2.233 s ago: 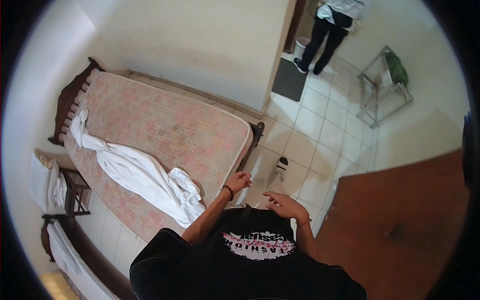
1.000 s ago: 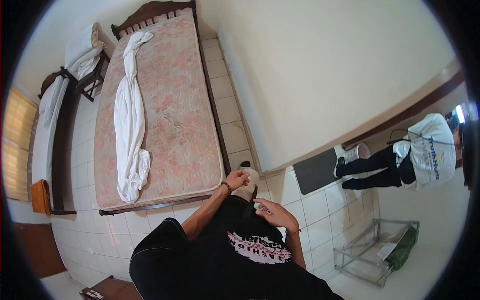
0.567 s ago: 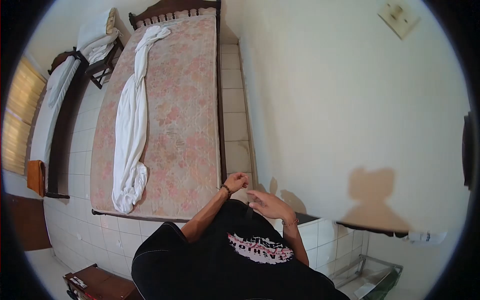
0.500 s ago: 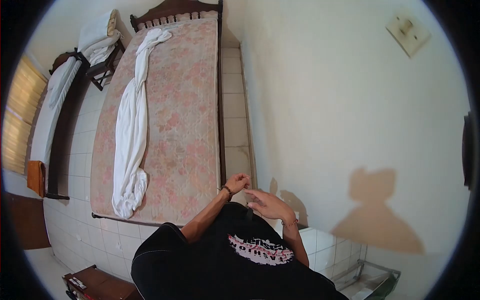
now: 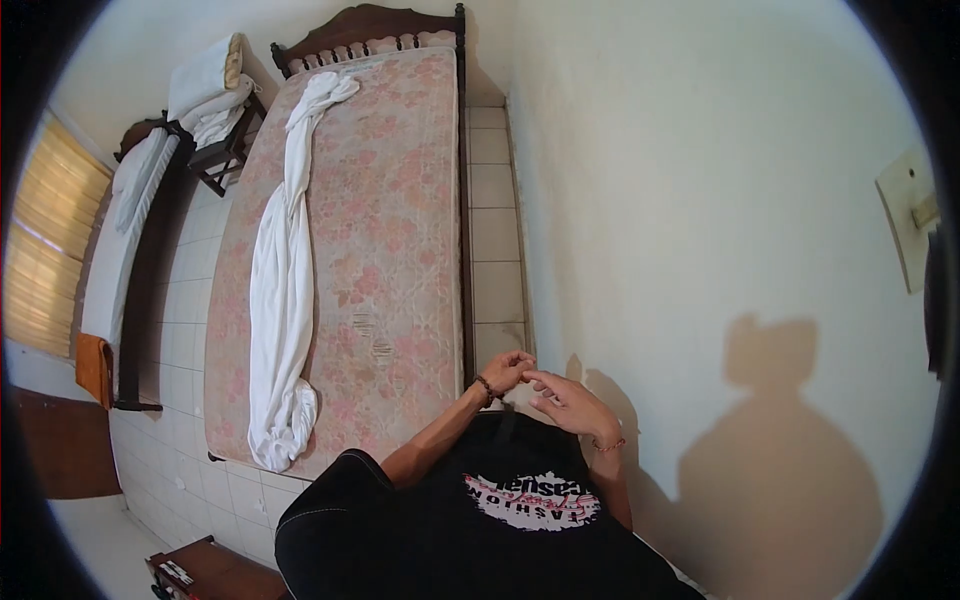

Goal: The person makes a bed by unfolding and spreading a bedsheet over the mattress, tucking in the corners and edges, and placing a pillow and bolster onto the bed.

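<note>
Wall [image 5: 690, 190] filling the right side now, hemming in a slim strip of floor [image 5: 497, 235]; left of that runs the mattress [image 5: 390, 220], its foot near, the headboard [image 5: 370, 27] far. A second bed [image 5: 112, 255] over at the left. And there's the sheet [image 5: 280, 285], bunched lengthwise down the mattress's left half, slack, looking more dropped than spread. Far left, a chair [image 5: 222, 155] carries a pile of bedding [image 5: 205, 90], likely to keep it off the floor.

Down to the hands: left hand [image 5: 508, 371] and right hand [image 5: 572, 402], close together ahead of the shirt [image 5: 420, 520], probably just carried clear of wall and mattress. Left grip loosely curled, right grip wider, thumb apart; nothing shows in either, and whether the fingertips touch I can't tell.

Against half a second ago: mattress shifted right and down in view, sheet lying on it just the same. The switch [image 5: 900, 215], whole then, now crowds the right edge, lower. Both hands a touch further right, pose nearly unchanged.
</note>
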`<action>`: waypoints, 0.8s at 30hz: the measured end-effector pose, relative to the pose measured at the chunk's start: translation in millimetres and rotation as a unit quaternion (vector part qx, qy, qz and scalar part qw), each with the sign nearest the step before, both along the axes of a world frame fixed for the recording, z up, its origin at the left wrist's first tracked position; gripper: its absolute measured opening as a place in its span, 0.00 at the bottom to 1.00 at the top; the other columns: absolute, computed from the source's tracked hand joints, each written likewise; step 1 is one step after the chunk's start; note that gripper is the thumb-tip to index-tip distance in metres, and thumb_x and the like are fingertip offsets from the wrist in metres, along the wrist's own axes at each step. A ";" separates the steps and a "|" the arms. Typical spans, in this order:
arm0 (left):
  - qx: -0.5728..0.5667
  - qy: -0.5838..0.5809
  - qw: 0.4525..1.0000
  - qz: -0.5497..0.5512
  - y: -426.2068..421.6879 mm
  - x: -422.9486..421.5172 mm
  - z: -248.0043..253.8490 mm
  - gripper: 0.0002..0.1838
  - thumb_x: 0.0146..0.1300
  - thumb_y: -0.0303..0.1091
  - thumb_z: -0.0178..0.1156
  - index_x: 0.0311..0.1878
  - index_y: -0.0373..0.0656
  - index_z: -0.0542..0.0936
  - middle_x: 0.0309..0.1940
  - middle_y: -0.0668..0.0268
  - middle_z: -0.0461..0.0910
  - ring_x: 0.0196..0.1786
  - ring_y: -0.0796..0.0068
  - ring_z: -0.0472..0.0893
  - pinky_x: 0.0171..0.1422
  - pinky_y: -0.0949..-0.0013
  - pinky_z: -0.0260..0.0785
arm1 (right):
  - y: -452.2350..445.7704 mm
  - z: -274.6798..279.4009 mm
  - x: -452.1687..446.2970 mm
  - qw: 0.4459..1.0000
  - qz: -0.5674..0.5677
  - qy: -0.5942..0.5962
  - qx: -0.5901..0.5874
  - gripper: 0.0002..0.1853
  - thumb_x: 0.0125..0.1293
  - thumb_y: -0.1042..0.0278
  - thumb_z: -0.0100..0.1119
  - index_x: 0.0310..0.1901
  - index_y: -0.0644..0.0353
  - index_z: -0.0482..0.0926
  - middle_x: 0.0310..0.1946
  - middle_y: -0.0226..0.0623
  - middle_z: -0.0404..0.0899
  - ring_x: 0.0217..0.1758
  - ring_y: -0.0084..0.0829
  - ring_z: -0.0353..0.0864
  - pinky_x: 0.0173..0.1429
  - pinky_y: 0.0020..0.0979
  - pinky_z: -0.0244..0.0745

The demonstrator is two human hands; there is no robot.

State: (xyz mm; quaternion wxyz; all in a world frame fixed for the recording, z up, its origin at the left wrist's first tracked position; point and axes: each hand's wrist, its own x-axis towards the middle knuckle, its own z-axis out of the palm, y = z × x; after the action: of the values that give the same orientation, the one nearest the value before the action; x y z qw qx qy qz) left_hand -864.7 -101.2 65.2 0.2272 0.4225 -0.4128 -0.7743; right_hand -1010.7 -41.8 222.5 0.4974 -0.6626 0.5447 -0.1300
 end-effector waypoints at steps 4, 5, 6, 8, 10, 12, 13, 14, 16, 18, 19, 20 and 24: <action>-0.008 -0.008 1.000 0.017 -25.5 3.7 1.4 0.10 0.61 0.32 0.51 0.42 0.38 0.73 0.32 0.66 0.76 0.32 0.79 0.76 0.39 0.76 0.70 | -28.4 10.4 -5.5 1.000 -0.010 -0.024 -0.017 0.22 0.60 0.63 0.52 0.55 0.56 0.65 0.44 0.46 0.73 0.45 0.39 0.73 0.47 0.34 0.69; -0.009 -0.011 1.000 0.018 -33.9 3.7 1.2 0.10 0.61 0.32 0.51 0.42 0.38 0.73 0.32 0.66 0.76 0.32 0.79 0.76 0.39 0.76 0.70 | -36.8 16.4 -6.5 1.000 -0.017 -0.014 -0.006 0.21 0.61 0.64 0.51 0.56 0.56 0.65 0.42 0.45 0.74 0.46 0.36 0.74 0.46 0.33 0.70; 0.006 0.006 1.000 0.022 -39.1 2.4 -1.9 0.10 0.61 0.32 0.51 0.43 0.37 0.73 0.32 0.66 0.76 0.32 0.79 0.76 0.40 0.76 0.71 | -43.7 16.3 -8.6 1.000 -0.016 -0.017 -0.007 0.21 0.61 0.64 0.51 0.56 0.56 0.65 0.42 0.45 0.74 0.46 0.36 0.74 0.46 0.33 0.70; 0.023 0.022 0.999 0.025 -51.6 -1.6 -7.2 0.10 0.61 0.32 0.52 0.43 0.37 0.73 0.32 0.66 0.77 0.32 0.79 0.77 0.40 0.76 0.71 | -56.9 14.9 -15.0 0.998 -0.035 -0.050 -0.007 0.21 0.60 0.65 0.51 0.56 0.56 0.65 0.41 0.44 0.75 0.45 0.33 0.74 0.45 0.31 0.70; 0.017 0.028 0.999 0.007 -69.5 -7.1 -9.0 0.11 0.61 0.32 0.51 0.44 0.37 0.73 0.32 0.66 0.77 0.32 0.79 0.77 0.41 0.76 0.71 | -72.0 12.7 -22.4 0.997 -0.047 -0.048 0.023 0.21 0.60 0.66 0.52 0.56 0.57 0.65 0.45 0.45 0.73 0.46 0.36 0.73 0.47 0.32 0.69; 0.005 0.009 1.000 -0.003 -90.7 -13.8 -9.9 0.11 0.61 0.33 0.51 0.44 0.38 0.73 0.32 0.66 0.77 0.33 0.79 0.77 0.41 0.75 0.71 | -89.5 9.4 -29.2 0.996 -0.058 -0.043 0.050 0.22 0.59 0.66 0.52 0.56 0.57 0.65 0.49 0.46 0.71 0.48 0.39 0.72 0.50 0.32 0.68; -0.014 0.013 0.999 -0.027 -104.3 -19.6 -10.5 0.11 0.61 0.33 0.51 0.45 0.38 0.73 0.32 0.67 0.77 0.34 0.79 0.76 0.41 0.75 0.71 | -99.7 6.6 -32.7 0.995 -0.072 -0.057 0.040 0.22 0.59 0.66 0.52 0.56 0.57 0.65 0.48 0.46 0.71 0.48 0.39 0.72 0.50 0.33 0.68; -0.034 0.018 0.998 -0.052 -118.4 -26.1 -10.7 0.12 0.61 0.33 0.51 0.45 0.38 0.73 0.33 0.67 0.77 0.34 0.80 0.76 0.41 0.75 0.71 | -109.9 3.8 -36.1 0.993 -0.086 -0.072 0.028 0.22 0.59 0.66 0.52 0.55 0.58 0.65 0.48 0.47 0.71 0.48 0.40 0.72 0.50 0.33 0.68; -0.047 0.026 0.994 -0.091 -147.6 -43.6 -9.8 0.12 0.61 0.33 0.50 0.46 0.38 0.73 0.35 0.66 0.76 0.38 0.78 0.76 0.44 0.75 0.70 | -132.3 -4.8 -43.5 0.994 -0.085 -0.068 0.008 0.22 0.59 0.65 0.52 0.55 0.58 0.65 0.48 0.47 0.71 0.49 0.40 0.72 0.51 0.33 0.68; -0.107 0.080 0.980 -0.151 -179.0 -59.9 -2.7 0.12 0.61 0.31 0.49 0.47 0.38 0.72 0.38 0.64 0.75 0.41 0.76 0.74 0.46 0.74 0.68 | -164.6 -6.5 -48.6 0.994 -0.082 -0.067 -0.010 0.22 0.59 0.65 0.52 0.55 0.59 0.65 0.48 0.47 0.71 0.50 0.40 0.72 0.51 0.34 0.68; -0.149 0.013 0.969 -0.196 -195.8 -66.4 3.3 0.13 0.61 0.28 0.47 0.49 0.38 0.71 0.40 0.62 0.75 0.43 0.75 0.73 0.48 0.73 0.67 | -177.5 -5.4 -49.6 0.993 -0.100 -0.064 -0.018 0.21 0.59 0.65 0.53 0.54 0.60 0.65 0.48 0.48 0.71 0.50 0.41 0.72 0.52 0.34 0.68; -0.146 0.013 0.970 -0.194 -208.1 -70.5 8.1 0.13 0.61 0.28 0.47 0.49 0.38 0.71 0.40 0.62 0.75 0.43 0.75 0.73 0.48 0.73 0.67 | -189.5 -4.3 -50.9 0.991 -0.118 -0.061 -0.023 0.21 0.59 0.65 0.53 0.53 0.61 0.65 0.48 0.48 0.71 0.51 0.41 0.71 0.52 0.35 0.67; -0.132 0.019 0.972 -0.191 -270.0 -74.2 35.5 0.15 0.61 0.27 0.47 0.51 0.39 0.70 0.39 0.63 0.75 0.41 0.78 0.73 0.43 0.76 0.67 | -243.1 4.0 -56.1 0.986 -0.146 -0.082 -0.016 0.21 0.59 0.65 0.52 0.53 0.61 0.65 0.49 0.48 0.70 0.53 0.42 0.70 0.55 0.35 0.65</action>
State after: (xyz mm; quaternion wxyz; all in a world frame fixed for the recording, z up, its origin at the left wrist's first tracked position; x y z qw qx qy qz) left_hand -938.8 -371.3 100.7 0.1362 0.2873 -0.5800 -0.7500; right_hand -1066.9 -284.8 226.5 0.5053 -0.5712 0.5905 -0.2642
